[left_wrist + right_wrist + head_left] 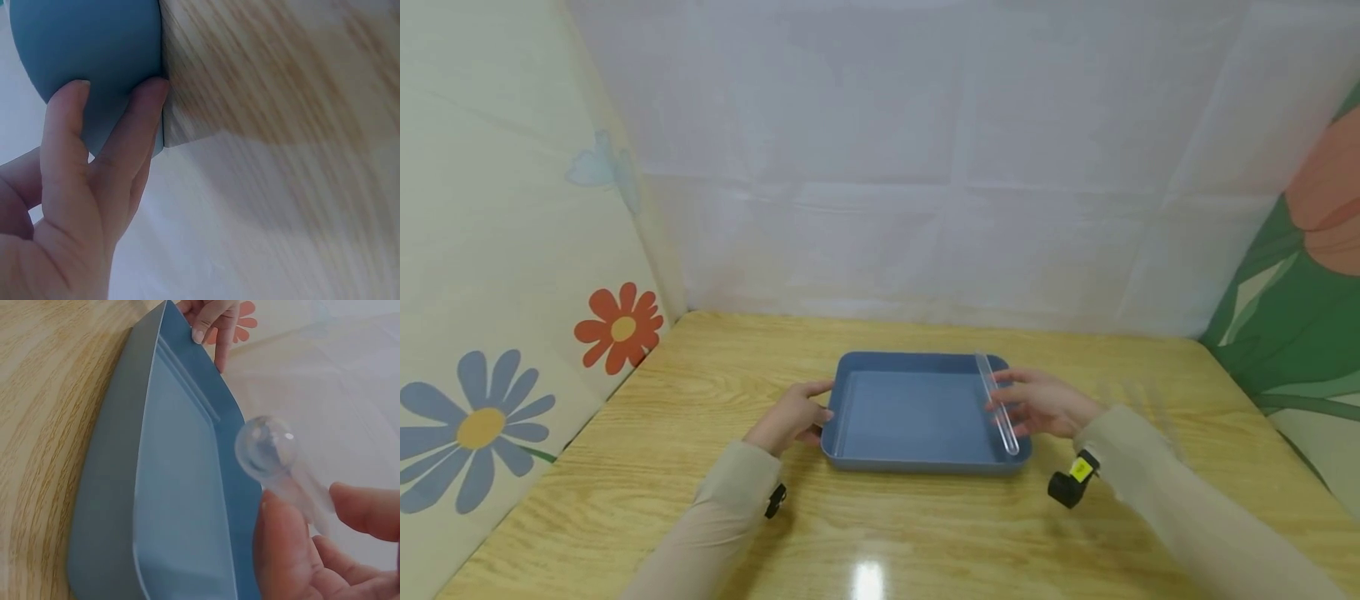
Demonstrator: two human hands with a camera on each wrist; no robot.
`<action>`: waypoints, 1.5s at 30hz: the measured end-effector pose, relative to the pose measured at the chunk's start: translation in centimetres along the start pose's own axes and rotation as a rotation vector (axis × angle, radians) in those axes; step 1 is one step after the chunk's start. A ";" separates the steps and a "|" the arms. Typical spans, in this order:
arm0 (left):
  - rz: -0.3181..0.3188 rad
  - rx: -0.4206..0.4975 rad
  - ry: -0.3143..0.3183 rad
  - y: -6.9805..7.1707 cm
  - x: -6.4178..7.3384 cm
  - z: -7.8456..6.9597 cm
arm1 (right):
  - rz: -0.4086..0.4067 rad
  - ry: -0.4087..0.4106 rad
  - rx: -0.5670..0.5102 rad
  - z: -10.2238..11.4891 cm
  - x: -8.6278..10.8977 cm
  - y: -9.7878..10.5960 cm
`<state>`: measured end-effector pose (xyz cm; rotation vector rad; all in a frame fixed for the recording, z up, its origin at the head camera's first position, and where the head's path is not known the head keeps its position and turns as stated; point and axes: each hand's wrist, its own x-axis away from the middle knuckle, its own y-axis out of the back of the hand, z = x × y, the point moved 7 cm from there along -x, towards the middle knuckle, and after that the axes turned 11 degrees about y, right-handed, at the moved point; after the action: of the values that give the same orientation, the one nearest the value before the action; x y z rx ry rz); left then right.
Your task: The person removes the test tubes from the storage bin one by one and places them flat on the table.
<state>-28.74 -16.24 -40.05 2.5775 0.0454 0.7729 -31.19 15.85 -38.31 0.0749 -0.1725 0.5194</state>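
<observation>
My right hand (1048,404) pinches a clear test tube (997,406) between thumb and fingers, over the right end of a blue rectangular tray (925,467). The tube slants, and its rounded end (265,450) faces the camera in the right wrist view. At the tray's left end my left hand (793,415) grips the side wall, thumb over the rim and fingers against the outside. Along the inside of that left end lies another clear tube (187,381). In the left wrist view, two fingertips press the tray's outer wall (94,44).
Faint clear tubes (1138,400) lie on the wooden table (925,533) to the right, beside my right forearm. A pale cloth (925,208) hangs behind the table, with flower-printed panels at both sides. A dark wrist camera (1066,489) hangs below my right wrist.
</observation>
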 end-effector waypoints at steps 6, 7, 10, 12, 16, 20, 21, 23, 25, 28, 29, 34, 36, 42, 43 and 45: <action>0.006 0.001 -0.007 0.0 0.0 0.1 | -0.003 0.012 0.028 0.0 0.4 0.5; 0.004 0.002 -0.008 0.0 0.0 0.1 | -0.003 0.014 0.028 0.0 0.5 0.6; 0.001 0.002 -0.019 0.1 0.0 0.1 | -0.002 0.018 0.023 0.0 0.7 0.9; 0.000 0.002 -0.024 0.1 0.1 0.1 | 0.000 0.021 0.017 -0.1 0.8 1.1; 0.002 0.006 -0.026 0.0 0.1 0.0 | -0.006 0.023 0.006 -0.4 1.2 1.5; 0.006 0.009 -0.029 0.0 0.1 -0.1 | -0.011 0.026 0.006 -0.6 1.7 2.0; 0.007 0.009 -0.030 0.0 0.1 -0.1 | -0.012 0.026 0.004 -0.6 1.8 2.1; 0.009 0.012 -0.032 0.0 0.2 -0.2 | -0.016 0.027 0.002 -0.7 2.0 2.3; 0.009 0.011 -0.032 0.0 0.1 -0.1 | -0.018 0.028 -0.001 -0.7 2.2 2.4; 0.004 0.010 -0.028 0.0 0.1 -0.1 | -0.017 0.030 -0.002 -0.9 2.4 2.6; 0.002 0.007 -0.027 0.0 0.1 -0.1 | -0.016 0.031 0.001 -0.9 2.4 2.7; 0.002 0.002 -0.021 0.0 0.2 0.0 | -0.028 0.031 0.027 -1.2 2.8 3.3; 0.003 0.001 -0.019 0.0 0.2 0.1 | -0.035 0.030 0.034 -1.3 3.0 3.5; 0.001 -0.001 -0.024 0.1 0.1 0.2 | -0.050 0.033 0.053 -1.4 3.5 4.0; 0.002 0.000 -0.027 0.1 0.2 0.2 | -0.054 0.034 0.056 -1.4 3.6 4.1; 0.009 0.005 -0.037 0.1 0.2 0.1 | -0.059 0.036 0.060 -1.3 3.9 4.3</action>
<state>-28.52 -16.28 -39.96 2.5979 0.0246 0.7291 -29.85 21.63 -38.78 0.1287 -0.1190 0.4672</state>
